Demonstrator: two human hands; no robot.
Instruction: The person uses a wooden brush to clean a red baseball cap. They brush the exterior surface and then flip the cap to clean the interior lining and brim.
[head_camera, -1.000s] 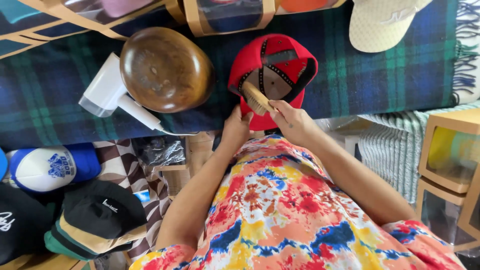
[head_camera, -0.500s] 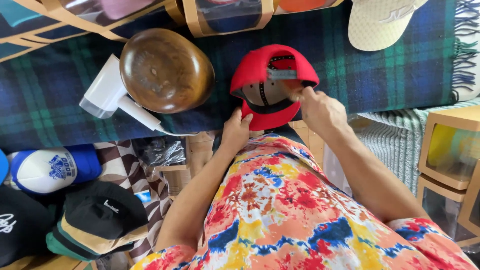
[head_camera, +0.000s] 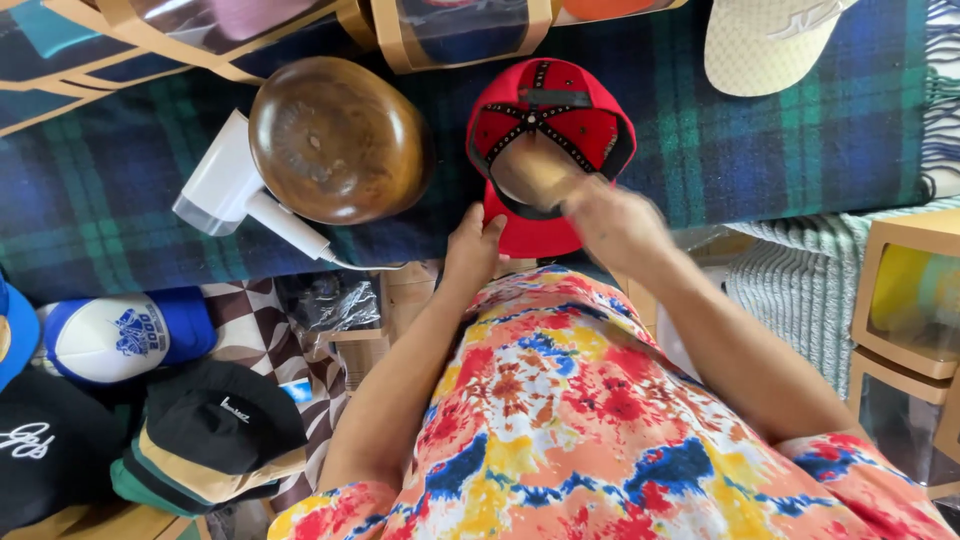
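One upturned red cap

Red cap — cloth, matt, with stitched seam tape across its inside. Rounded hat block — wood, smooth, glossy brown. Hair dryer — white plastic, smooth. Blanket — woollen plaid cloth, matt, fuzzy. Cream cap — textured cloth.

Red cap upside down on plaid blanket, inside showing, brim twd person; tan obj inside.
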